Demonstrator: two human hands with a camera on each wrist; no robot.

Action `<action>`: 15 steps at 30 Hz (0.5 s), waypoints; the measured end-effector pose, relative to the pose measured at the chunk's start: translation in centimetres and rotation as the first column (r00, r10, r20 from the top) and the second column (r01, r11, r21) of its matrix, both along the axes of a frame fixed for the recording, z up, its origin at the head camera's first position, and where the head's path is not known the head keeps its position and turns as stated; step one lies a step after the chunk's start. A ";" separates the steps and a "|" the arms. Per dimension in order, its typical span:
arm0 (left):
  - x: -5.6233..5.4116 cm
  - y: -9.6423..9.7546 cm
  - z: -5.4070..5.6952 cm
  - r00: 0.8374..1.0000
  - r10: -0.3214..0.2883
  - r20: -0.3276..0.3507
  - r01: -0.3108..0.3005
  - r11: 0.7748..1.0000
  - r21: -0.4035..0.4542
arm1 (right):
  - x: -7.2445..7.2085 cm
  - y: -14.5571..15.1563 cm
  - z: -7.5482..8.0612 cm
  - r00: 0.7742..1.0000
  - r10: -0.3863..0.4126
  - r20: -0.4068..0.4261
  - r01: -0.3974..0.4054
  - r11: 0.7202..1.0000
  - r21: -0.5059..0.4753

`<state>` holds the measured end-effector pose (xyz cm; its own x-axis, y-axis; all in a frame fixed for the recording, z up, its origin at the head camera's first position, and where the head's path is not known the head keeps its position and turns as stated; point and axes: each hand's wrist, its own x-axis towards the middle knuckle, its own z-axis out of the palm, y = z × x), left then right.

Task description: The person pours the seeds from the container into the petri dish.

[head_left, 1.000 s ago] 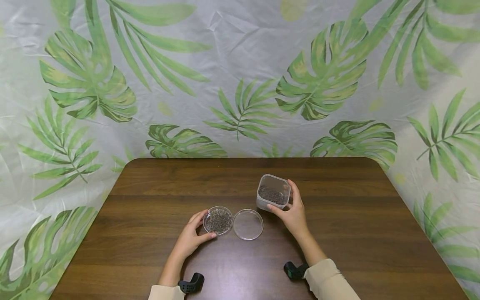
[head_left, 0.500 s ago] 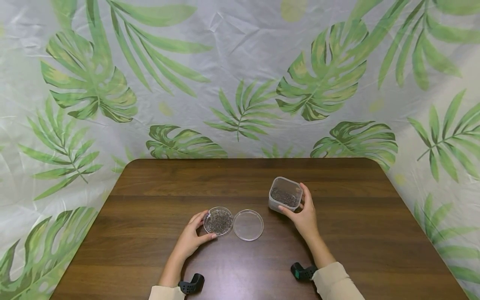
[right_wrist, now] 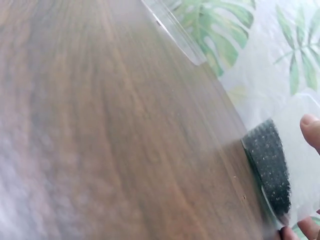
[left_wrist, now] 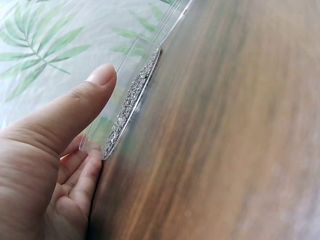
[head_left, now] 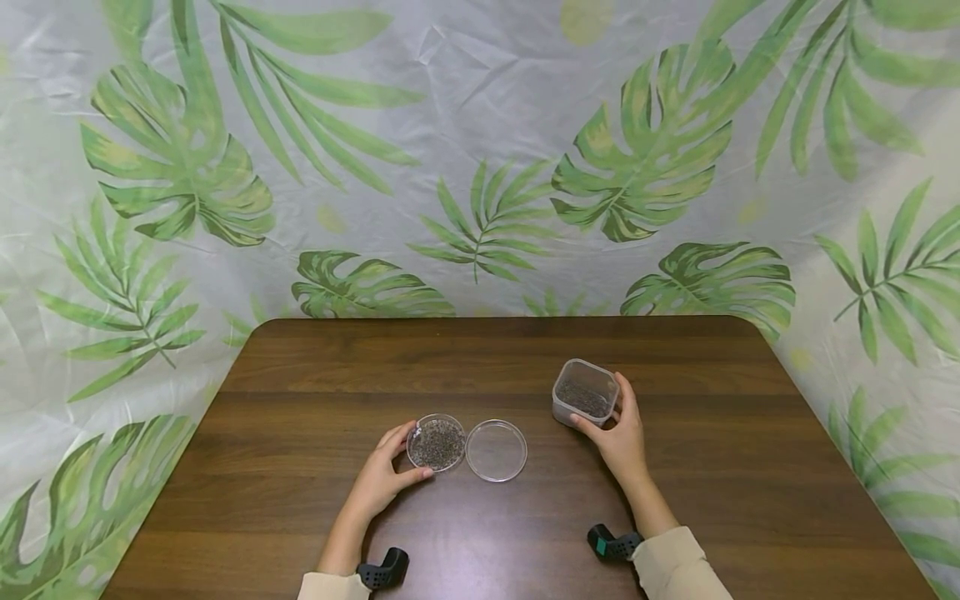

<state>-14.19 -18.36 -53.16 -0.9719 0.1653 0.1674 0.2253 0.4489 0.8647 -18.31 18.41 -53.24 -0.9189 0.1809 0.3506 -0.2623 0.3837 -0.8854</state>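
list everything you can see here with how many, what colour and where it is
table: 1, brown wood grain, lower part of head view
backdrop: 1, pale grey-white with green leaves, behind the table
filled round dish: 1, clear, left of table centre
second round dish or lid: 1, clear, just right of the filled round dish
square tub: 1, translucent, further right and back
granules: too many to count, dark grey, in the filled round dish and square tub
left hand: 1, bare, around the filled round dish
right hand: 1, bare, gripping the square tub
wrist devices: 2, black, one per wrist
sleeves: 2, beige, bottom edge
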 end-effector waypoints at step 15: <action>0.1 0.0 -0.1 1.000 0.003 -0.004 -0.003 1.000 -0.004 | -0.2 0.3 -0.4 0.999 -0.008 0.046 0.009 1.000 -0.026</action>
